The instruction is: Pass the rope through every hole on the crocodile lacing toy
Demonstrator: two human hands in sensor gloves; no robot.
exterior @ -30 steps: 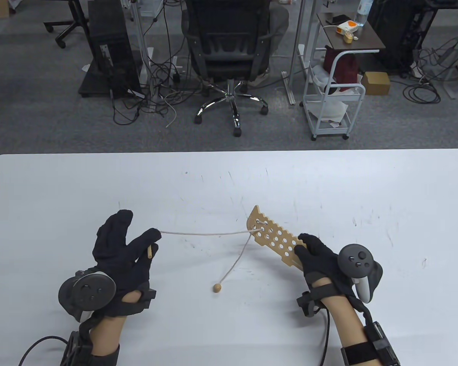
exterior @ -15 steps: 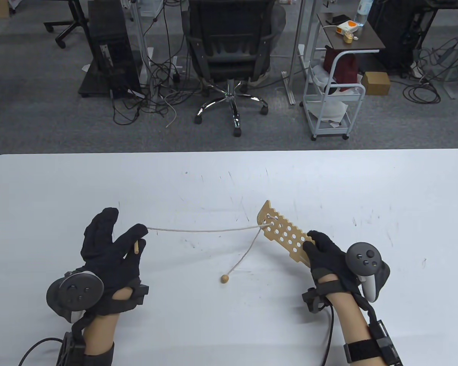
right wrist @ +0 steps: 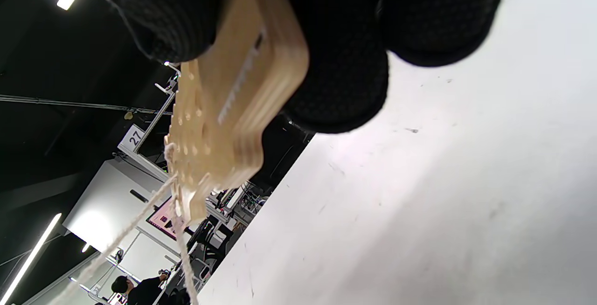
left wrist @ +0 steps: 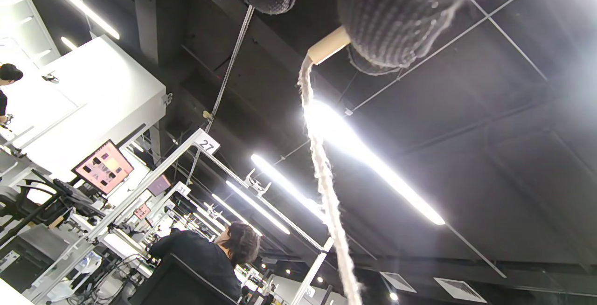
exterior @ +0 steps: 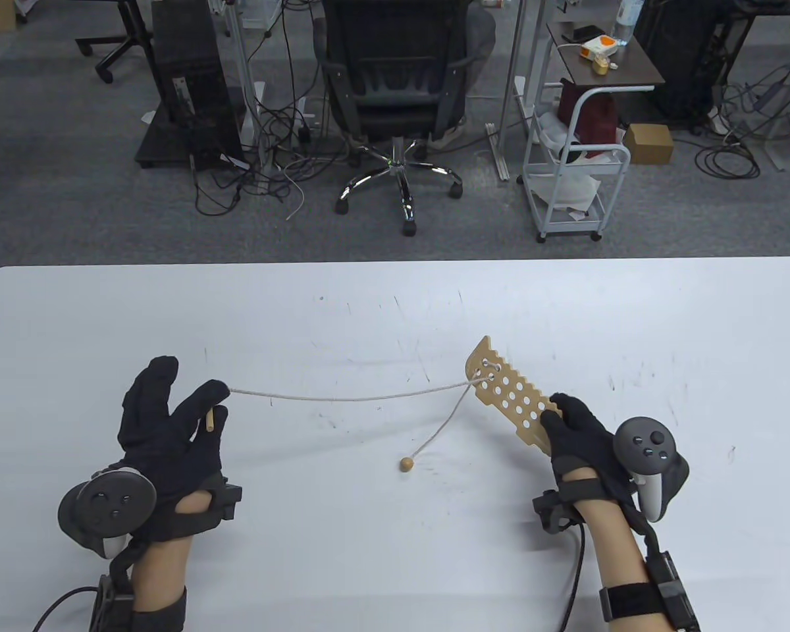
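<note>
The wooden crocodile lacing board (exterior: 510,394) with several holes is held above the table by my right hand (exterior: 576,434), which grips its near end; it also shows in the right wrist view (right wrist: 224,109). A beige rope (exterior: 342,396) runs from holes at the board's far end leftward to my left hand (exterior: 171,428), which pinches the rope's wooden needle tip (exterior: 207,421), also seen in the left wrist view (left wrist: 329,45). The rope's other end hangs down to a wooden bead (exterior: 405,465) on the table.
The white table (exterior: 395,309) stretches wide around both hands. An office chair (exterior: 395,99) and a white cart (exterior: 573,164) stand on the floor beyond the far edge.
My left hand has moved left with the needle tip, drawing out more rope. My right hand has moved right with the board. The bead has slid right across the table.
</note>
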